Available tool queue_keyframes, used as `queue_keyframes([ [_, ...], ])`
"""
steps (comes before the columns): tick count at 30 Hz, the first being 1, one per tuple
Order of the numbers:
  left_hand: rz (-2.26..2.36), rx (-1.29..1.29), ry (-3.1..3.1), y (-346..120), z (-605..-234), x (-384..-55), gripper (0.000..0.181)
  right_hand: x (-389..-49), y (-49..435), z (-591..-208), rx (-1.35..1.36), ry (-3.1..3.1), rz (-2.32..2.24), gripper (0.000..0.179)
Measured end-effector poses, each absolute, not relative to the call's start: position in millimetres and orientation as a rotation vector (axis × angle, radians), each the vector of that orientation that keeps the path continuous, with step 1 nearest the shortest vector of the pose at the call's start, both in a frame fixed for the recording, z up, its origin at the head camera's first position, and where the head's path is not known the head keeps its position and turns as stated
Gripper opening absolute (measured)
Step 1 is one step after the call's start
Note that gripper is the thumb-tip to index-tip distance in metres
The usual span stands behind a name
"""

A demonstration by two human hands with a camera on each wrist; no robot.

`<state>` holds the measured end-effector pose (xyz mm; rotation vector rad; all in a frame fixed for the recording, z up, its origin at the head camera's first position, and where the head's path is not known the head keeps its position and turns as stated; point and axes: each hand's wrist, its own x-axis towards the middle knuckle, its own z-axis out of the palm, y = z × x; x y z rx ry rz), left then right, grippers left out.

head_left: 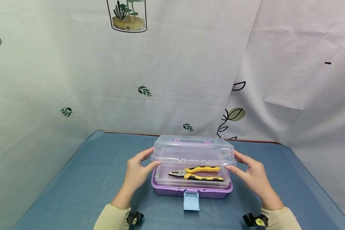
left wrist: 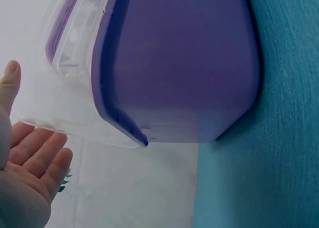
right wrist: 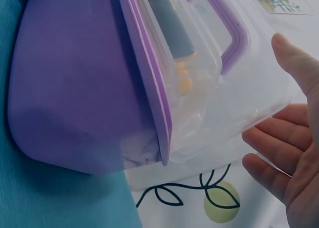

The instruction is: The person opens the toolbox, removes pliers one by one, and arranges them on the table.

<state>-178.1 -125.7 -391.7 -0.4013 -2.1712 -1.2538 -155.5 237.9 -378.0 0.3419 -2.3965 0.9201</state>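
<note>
A toolbox with a purple base (head_left: 172,191) has its clear plastic lid (head_left: 194,155) raised and tilted back. Inside, a clear tray (head_left: 164,179) bears yellow-and-black pliers (head_left: 202,176), jaws pointing left. My left hand (head_left: 138,172) holds the lid by its left end, thumb at the near edge and fingers behind. At the opposite end my right hand (head_left: 253,174) holds it likewise. In the left wrist view the left fingers (left wrist: 37,151) touch the lid's edge; the right fingers (right wrist: 279,141) do the same in the right wrist view.
A light-blue latch (head_left: 191,201) hangs down from the toolbox front. The lid carries a purple handle (right wrist: 239,36). Blue cloth (head_left: 83,182) covers the table, and white patterned curtains (head_left: 172,64) stand behind and at both sides.
</note>
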Motion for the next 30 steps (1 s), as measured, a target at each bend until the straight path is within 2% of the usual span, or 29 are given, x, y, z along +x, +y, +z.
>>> queue_keyframes([
  [8,-1.168,-0.539,-2.101,-126,-392,-182,0.051,-161,235,-383,0.36,-2.28,0.951,0.055],
  [14,-1.313,-0.589,-2.153,-127,-390,-183,0.046,-166,236,-386,0.381,-2.228,0.95,0.055],
  [22,-1.435,-0.554,-2.237,-129,-385,-189,0.041,-171,237,-384,0.392,-2.213,0.93,0.054],
  [30,-1.289,-0.491,-2.248,-127,-384,-194,0.039,-174,238,-381,0.407,-2.225,0.911,0.049],
])
